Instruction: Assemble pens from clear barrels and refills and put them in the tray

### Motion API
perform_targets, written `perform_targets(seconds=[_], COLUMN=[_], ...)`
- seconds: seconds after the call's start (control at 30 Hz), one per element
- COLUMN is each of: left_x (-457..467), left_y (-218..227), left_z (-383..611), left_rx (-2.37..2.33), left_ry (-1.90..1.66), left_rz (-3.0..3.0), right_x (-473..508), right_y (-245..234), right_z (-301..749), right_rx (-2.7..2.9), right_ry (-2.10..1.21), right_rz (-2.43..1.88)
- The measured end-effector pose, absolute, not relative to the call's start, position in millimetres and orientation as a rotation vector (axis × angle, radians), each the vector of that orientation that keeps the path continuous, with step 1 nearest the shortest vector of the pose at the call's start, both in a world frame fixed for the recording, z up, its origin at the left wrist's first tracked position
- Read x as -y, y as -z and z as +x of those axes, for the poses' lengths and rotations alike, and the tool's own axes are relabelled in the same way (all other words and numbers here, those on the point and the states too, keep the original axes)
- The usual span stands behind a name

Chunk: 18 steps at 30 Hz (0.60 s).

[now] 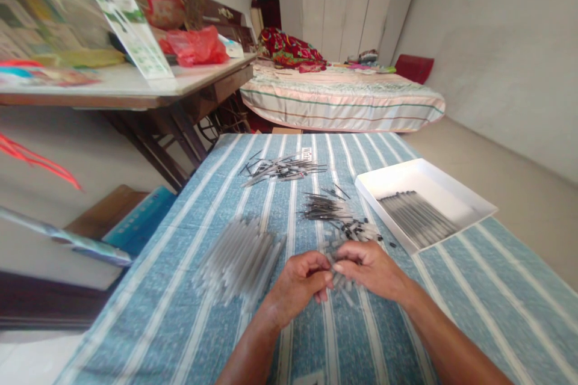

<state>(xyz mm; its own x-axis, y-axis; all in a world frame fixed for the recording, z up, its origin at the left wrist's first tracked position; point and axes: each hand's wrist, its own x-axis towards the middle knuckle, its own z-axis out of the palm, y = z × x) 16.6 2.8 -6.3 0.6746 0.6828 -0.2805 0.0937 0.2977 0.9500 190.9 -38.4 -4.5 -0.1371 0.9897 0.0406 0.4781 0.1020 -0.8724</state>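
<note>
My left hand (301,281) and my right hand (376,268) meet over the near middle of the table, fingers pinched together. Whatever small piece lies between the fingertips is too hidden and blurred to name. Loose translucent small pieces (347,296) lie just under and around the hands. Left of them is a heap of translucent plastic tubes (239,261), like pen barrels. Beyond the right hand are small black and whitish pieces (361,230), with a bundle of thin dark rods (323,207), like pen refills, behind them.
A white open box (431,183) holding a row of grey pen-like sticks (418,216) stands at the right. Farther back lies a mixed pile of thin dark and whitish pieces (284,168). A cluttered side table (194,75) is at the left, a bed (343,99) beyond.
</note>
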Motion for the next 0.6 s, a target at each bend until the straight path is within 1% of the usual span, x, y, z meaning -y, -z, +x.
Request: perform_targets(seconds=[0.17, 0.3, 0.47, 0.6], left_x=[-2.4, -2.5, -2.0, -2.1], left_y=[9.1, 10.1, 9.4, 9.3], left_z=[17.5, 17.7, 18.0, 17.8], left_rx=[-0.758, -0.775, -0.776, -0.778], left_ry=[-0.457, -0.461, -0.461, -0.462], left_rz=[1.23, 1.227, 1.238, 1.259], right_x=[39.7, 41.2, 41.4, 42.4], right_y=[3.2, 1.9, 0.7, -0.8], right_z=[190.8, 190.1, 188.4, 188.1], right_rx=[1.695, 1.622, 1.594, 1.571], right_ry=[-0.906, -1.051, -0.997, -1.105], right_rz=[-1.559, -1.496, -1.562, -1.505])
